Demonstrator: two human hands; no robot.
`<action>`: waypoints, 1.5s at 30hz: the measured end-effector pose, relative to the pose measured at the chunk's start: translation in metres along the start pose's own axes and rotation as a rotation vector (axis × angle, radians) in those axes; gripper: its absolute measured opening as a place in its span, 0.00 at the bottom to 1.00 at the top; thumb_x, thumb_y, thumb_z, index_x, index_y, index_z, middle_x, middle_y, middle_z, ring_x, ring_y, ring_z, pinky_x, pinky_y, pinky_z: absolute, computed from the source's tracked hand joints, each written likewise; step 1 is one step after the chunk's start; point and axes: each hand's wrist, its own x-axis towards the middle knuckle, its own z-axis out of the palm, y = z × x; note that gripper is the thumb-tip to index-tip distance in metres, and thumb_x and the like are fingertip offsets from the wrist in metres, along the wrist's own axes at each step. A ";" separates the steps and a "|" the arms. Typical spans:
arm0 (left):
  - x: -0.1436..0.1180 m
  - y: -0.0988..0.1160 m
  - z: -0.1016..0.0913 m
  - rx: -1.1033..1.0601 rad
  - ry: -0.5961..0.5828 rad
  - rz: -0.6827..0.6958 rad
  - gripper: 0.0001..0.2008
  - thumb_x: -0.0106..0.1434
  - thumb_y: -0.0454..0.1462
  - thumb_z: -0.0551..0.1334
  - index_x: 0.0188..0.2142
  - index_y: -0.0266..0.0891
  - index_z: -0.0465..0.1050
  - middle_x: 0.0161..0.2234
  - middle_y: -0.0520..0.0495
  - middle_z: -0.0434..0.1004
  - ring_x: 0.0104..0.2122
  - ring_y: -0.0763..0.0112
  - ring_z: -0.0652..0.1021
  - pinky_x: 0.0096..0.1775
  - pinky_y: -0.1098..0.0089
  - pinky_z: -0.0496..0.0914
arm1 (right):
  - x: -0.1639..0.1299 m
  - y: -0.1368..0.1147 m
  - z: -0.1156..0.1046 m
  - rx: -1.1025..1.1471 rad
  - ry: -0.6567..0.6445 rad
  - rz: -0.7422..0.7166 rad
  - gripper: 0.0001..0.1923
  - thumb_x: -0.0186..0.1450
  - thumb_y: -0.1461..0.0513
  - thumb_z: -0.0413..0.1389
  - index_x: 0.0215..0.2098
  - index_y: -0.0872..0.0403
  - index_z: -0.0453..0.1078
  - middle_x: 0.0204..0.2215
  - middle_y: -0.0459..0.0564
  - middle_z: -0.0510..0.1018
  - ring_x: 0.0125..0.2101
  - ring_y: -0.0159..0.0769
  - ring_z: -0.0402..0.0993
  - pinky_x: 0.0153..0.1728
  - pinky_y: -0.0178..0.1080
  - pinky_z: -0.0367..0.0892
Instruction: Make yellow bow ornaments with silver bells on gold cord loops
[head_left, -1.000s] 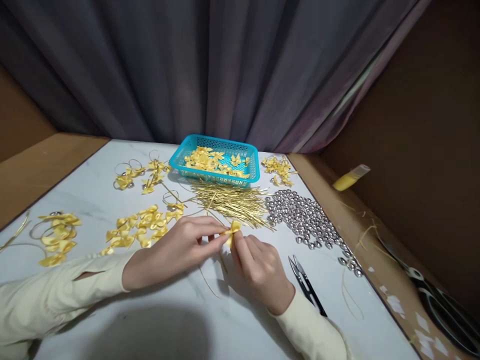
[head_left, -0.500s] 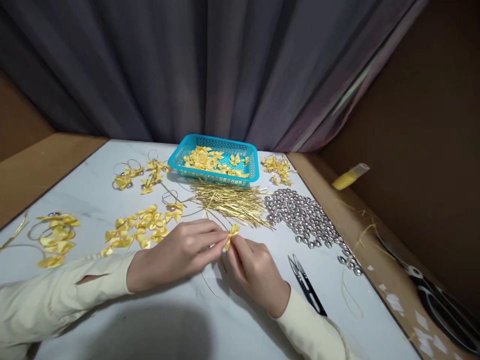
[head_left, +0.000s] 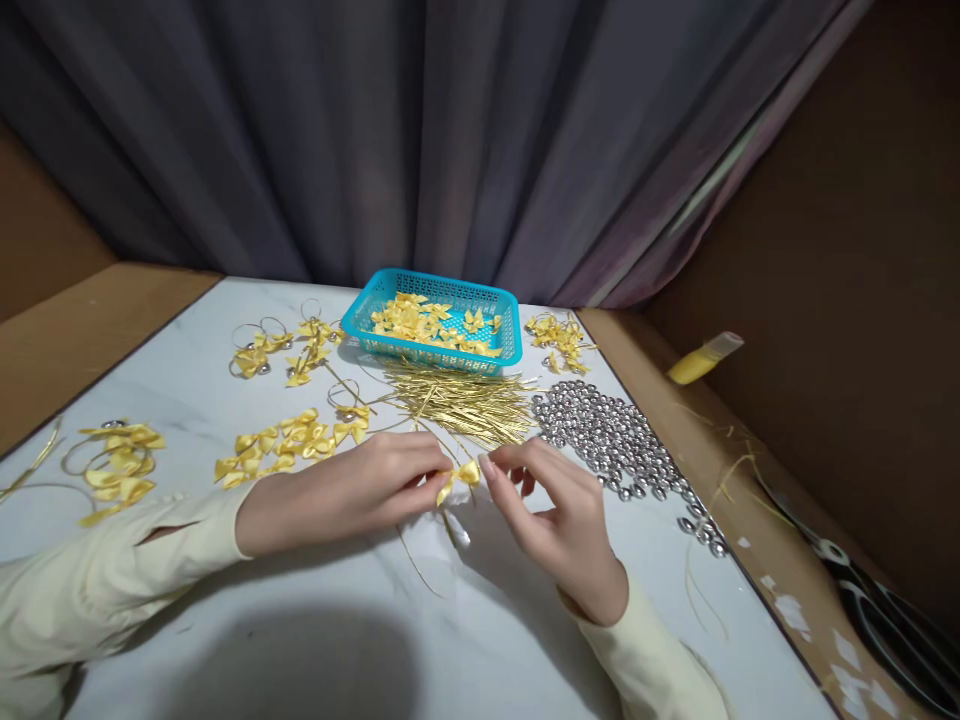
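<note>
Near the middle of the table, my left hand [head_left: 375, 485] pinches a yellow satin ribbon bow [head_left: 466, 473] by its left side. My right hand [head_left: 559, 510] is just right of the bow, thumb and forefinger closed together at its edge; whatever is between those fingertips is too small to make out. Below the bow, a small shiny silver piece [head_left: 459, 535] shows with thin gold cord by it; I cannot tell whether it is attached. Behind my hands lies a pile of cut gold cords [head_left: 472, 400].
A blue basket [head_left: 356, 325] holds more bows. Small silver beads [head_left: 600, 425] are heaped at right. Loose bows [head_left: 300, 430] and bows with cord loops [head_left: 124, 460] lie at left. Black-handled scissors [head_left: 877, 610] and a yellow tube [head_left: 705, 360] are beyond the right edge.
My right hand has moved right, off the bow's face, and its fingers are less bunched. The bow has turned more sideways. The black thread snips are now hidden behind my right hand.
</note>
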 end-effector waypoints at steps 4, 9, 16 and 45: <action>0.000 0.000 0.004 -0.013 -0.037 0.049 0.10 0.67 0.32 0.52 0.38 0.34 0.72 0.29 0.48 0.71 0.28 0.74 0.72 0.32 0.76 0.64 | 0.003 0.007 0.002 0.067 -0.097 0.021 0.04 0.64 0.64 0.55 0.30 0.56 0.69 0.28 0.49 0.74 0.31 0.34 0.67 0.34 0.37 0.63; -0.001 -0.001 0.007 -0.010 -0.021 0.080 0.10 0.67 0.32 0.52 0.39 0.34 0.72 0.29 0.49 0.69 0.28 0.74 0.71 0.32 0.75 0.64 | 0.003 0.011 0.010 0.193 -0.322 0.245 0.13 0.67 0.58 0.49 0.26 0.54 0.62 0.24 0.45 0.67 0.28 0.32 0.63 0.31 0.35 0.59; 0.001 -0.002 0.008 -0.045 -0.017 0.076 0.09 0.67 0.32 0.52 0.36 0.35 0.70 0.28 0.50 0.68 0.27 0.75 0.69 0.30 0.75 0.62 | 0.003 0.011 0.016 0.377 -0.441 0.370 0.19 0.69 0.54 0.44 0.22 0.53 0.53 0.20 0.41 0.57 0.23 0.29 0.56 0.26 0.33 0.55; 0.005 0.001 0.018 -0.228 0.052 -0.043 0.15 0.68 0.36 0.51 0.25 0.36 0.64 0.23 0.54 0.62 0.25 0.76 0.65 0.29 0.75 0.60 | -0.009 0.001 0.028 0.448 0.001 0.451 0.16 0.69 0.57 0.45 0.25 0.54 0.61 0.21 0.42 0.64 0.25 0.29 0.61 0.28 0.33 0.57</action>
